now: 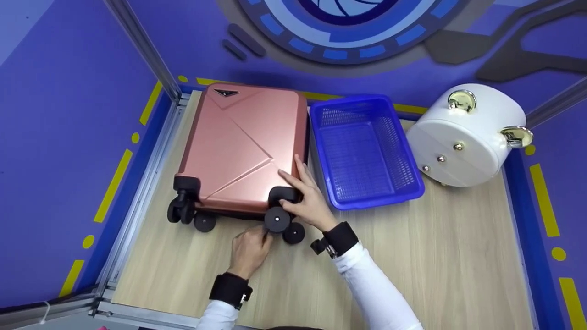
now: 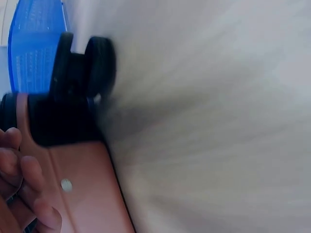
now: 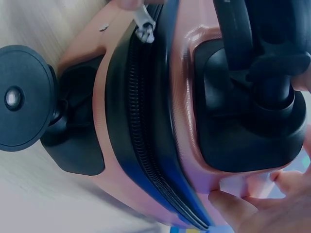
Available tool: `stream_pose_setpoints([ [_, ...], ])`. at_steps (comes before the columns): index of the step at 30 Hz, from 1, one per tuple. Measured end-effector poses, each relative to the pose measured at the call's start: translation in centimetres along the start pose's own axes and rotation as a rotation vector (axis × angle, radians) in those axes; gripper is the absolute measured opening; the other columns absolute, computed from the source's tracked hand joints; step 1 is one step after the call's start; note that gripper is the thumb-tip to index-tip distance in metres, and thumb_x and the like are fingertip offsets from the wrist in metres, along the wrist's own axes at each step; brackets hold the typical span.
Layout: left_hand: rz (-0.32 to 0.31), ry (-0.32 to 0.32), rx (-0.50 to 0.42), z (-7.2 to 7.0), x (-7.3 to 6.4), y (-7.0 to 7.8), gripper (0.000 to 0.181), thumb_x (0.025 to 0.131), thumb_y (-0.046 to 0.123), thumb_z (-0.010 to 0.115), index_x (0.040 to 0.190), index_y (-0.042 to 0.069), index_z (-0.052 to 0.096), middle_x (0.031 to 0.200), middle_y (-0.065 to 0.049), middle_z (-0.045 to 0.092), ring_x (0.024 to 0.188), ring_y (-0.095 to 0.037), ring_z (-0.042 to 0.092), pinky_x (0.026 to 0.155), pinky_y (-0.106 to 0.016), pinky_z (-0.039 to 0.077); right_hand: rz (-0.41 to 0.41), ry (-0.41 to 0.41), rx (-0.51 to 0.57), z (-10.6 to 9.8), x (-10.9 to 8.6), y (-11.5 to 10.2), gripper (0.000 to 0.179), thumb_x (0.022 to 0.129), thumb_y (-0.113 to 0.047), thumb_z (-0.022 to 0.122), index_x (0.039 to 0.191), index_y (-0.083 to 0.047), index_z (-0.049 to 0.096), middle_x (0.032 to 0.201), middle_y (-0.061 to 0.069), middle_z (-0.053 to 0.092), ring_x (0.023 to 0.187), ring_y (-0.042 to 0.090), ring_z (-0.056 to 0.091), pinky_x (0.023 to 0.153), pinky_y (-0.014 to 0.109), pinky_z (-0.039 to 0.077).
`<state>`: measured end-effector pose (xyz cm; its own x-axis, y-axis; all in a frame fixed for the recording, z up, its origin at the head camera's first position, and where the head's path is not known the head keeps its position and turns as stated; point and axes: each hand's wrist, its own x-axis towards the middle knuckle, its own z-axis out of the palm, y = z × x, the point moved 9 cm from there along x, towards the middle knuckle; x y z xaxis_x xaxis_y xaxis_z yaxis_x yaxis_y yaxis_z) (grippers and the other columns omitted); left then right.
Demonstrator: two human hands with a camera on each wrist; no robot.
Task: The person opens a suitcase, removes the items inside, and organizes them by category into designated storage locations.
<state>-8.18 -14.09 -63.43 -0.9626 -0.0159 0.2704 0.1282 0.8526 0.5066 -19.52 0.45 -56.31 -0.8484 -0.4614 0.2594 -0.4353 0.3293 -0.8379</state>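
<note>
A rose-pink suitcase (image 1: 243,146) lies flat on the pale wooden worktop (image 1: 435,256), its wheeled end toward the person and a blue basket (image 1: 367,151) just beside it on the right. A white round case (image 1: 467,135) with gold fittings stands beyond the basket.

The right hand (image 1: 305,192) rests on the near right corner of the shell, fingers fairly straight and spread over the lid above the black wheel housing (image 1: 282,195), pressing rather than gripping. The left hand (image 1: 250,247) sits at the bottom edge, between the wheels, with its fingers curled in toward the zip line. The right wrist view shows a silver zipper pull (image 3: 144,23) at the top of the black zip track (image 3: 146,131) with a fingertip on it, so the left hand seems to pinch that pull, though the head view hides the fingertips and the left wrist view is blurred.

The main risk is the case sliding or rolling on its castors (image 1: 277,219) if the pull is tugged hard, since only a flat palm steadies it; it could knock the basket. The small pull could also slip from the pinch, or the slider could bind where the track bends round the corner.
</note>
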Motion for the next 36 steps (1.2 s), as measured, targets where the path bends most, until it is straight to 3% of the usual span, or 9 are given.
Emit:
stream_pose_setpoints([
  [9,0.008,0.087,0.037,-1.9,-0.5,-2.1,0.03,0.094,0.019,0.066,0.068,0.018,0.051,0.063,0.003,0.054,0.058,-0.022,0.061,0.048,-0.041,0.046,0.011,-0.025,0.015,0.3,0.1,0.0,0.072,0.084,-0.018,0.081,0.151,-0.017,0.056,0.174,0.012,0.01,0.156,0.05,0.01,0.122,0.065,0.016],
  [19,-0.04,0.128,0.07,-4.0,-0.9,-5.0,0.029,0.094,0.019,0.065,0.069,0.017,0.051,0.062,0.004,0.053,0.054,-0.021,0.057,0.045,-0.04,0.043,0.016,-0.028,0.022,0.4,0.0,0.2,0.072,0.084,-0.016,0.081,0.152,-0.018,0.056,0.174,0.012,0.009,0.156,0.051,0.009,0.122,0.067,0.016],
  [25,-0.103,0.164,0.082,-5.1,-1.2,-6.6,0.031,0.093,0.019,0.066,0.067,0.017,0.05,0.061,0.004,0.049,0.051,-0.021,0.053,0.043,-0.04,0.04,0.016,-0.025,0.022,0.4,0.0,0.2,0.071,0.084,-0.016,0.081,0.151,-0.018,0.057,0.174,0.011,0.009,0.156,0.051,0.009,0.122,0.066,0.016],
  [29,-0.109,0.152,0.069,-4.9,-1.2,-6.6,0.029,0.093,0.017,0.066,0.068,0.016,0.05,0.063,0.003,0.05,0.052,-0.019,0.053,0.044,-0.04,0.042,0.016,-0.02,0.013,0.2,0.0,0.1,0.07,0.083,-0.016,0.082,0.149,-0.018,0.059,0.174,0.01,0.011,0.157,0.048,0.01,0.123,0.063,0.017],
  [36,-0.084,0.129,0.02,-3.9,-1.3,-5.4,0.023,0.095,0.012,0.065,0.074,0.013,0.054,0.065,0.002,0.051,0.054,-0.016,0.049,0.046,-0.039,0.044,0.037,0.004,-0.021,-0.1,0.1,-0.2,0.065,0.085,-0.019,0.081,0.147,-0.017,0.061,0.173,0.011,0.015,0.155,0.049,0.015,0.123,0.061,0.02],
])
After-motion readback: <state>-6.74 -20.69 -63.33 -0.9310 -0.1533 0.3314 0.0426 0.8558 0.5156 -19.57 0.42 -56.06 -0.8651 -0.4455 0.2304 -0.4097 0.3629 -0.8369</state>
